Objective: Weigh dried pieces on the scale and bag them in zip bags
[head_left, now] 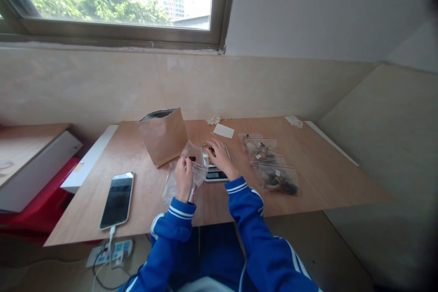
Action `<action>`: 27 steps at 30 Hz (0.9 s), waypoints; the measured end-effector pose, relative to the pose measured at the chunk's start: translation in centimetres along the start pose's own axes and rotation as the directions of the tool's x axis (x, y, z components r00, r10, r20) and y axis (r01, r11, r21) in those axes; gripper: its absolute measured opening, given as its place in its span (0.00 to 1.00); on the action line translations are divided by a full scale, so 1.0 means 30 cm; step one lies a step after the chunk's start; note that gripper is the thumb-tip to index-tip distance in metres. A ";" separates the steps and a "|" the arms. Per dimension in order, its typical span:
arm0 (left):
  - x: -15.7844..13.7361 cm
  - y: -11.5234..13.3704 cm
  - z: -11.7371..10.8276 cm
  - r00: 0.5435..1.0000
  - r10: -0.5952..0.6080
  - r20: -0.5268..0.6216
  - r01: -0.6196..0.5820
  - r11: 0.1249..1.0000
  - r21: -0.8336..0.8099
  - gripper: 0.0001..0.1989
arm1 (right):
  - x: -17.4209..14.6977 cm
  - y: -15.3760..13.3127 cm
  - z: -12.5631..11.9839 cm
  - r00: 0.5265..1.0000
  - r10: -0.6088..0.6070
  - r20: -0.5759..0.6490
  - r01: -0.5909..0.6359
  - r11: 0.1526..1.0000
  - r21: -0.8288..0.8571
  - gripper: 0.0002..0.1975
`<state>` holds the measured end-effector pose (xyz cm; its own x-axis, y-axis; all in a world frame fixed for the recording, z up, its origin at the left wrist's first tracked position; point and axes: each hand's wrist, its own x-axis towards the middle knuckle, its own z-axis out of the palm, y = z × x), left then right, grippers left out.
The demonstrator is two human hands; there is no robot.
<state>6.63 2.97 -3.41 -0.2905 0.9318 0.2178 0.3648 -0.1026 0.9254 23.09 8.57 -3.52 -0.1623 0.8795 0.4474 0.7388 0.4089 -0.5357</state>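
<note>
My left hand [184, 176] holds a small clear zip bag [193, 159] by its top, above more empty clear bags [170, 185] on the wooden table [315, 178]. My right hand [221, 157] rests palm down over the pan of a small digital scale [215, 174], fingers on a small dish with dark bits; what the fingers pinch is hidden. Both arms wear blue sleeves with white stripes. A brown paper pouch [163, 137] stands open just left of the hands.
Several filled clear zip bags [273, 169] lie in a row right of the scale. A phone [117, 199] on a charging cable lies at the left front. A white card [223, 130] and white scraps sit near the wall. Red and white boxes stand left.
</note>
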 end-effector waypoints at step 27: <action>-0.012 0.007 -0.006 0.999 -0.037 0.021 0.037 0.999 -0.020 0.16 | 0.095 -0.065 0.060 0.876 0.409 -0.255 -0.223 0.813 0.538 0.28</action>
<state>6.65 2.56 -3.24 -0.2847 0.9421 0.1770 0.3358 -0.0749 0.9390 20.00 10.72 -2.50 0.3267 0.8757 0.3555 0.2850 0.2674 -0.9205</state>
